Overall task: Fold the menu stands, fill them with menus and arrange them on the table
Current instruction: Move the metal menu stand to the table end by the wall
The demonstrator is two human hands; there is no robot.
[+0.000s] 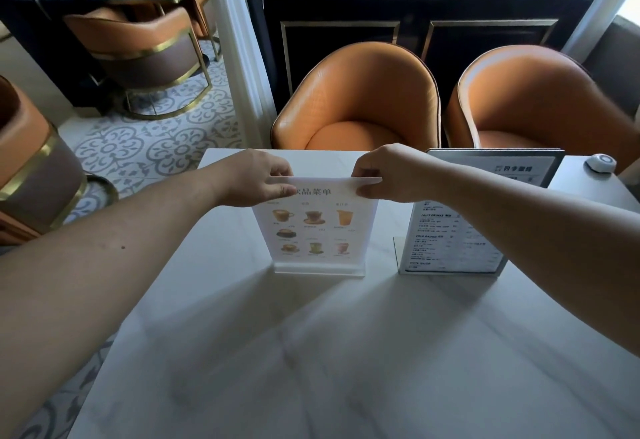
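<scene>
A clear acrylic menu stand [320, 268] stands upright on the white marble table [311, 352], near its far edge. Inside it is a drinks menu [317, 227] with pictures of cups and glasses. My left hand [258, 178] pinches the top left corner of the stand and menu. My right hand [388, 173] pinches the top right corner. To the right, a second stand with a text menu [457, 237] stands upright in a grey metal frame, partly behind my right forearm.
A small white round call button [601, 162] lies at the table's far right corner. Two orange tub chairs [356, 99] face the table's far side, in front of a dark cabinet. More chairs and another table stand at the left on a patterned tile floor.
</scene>
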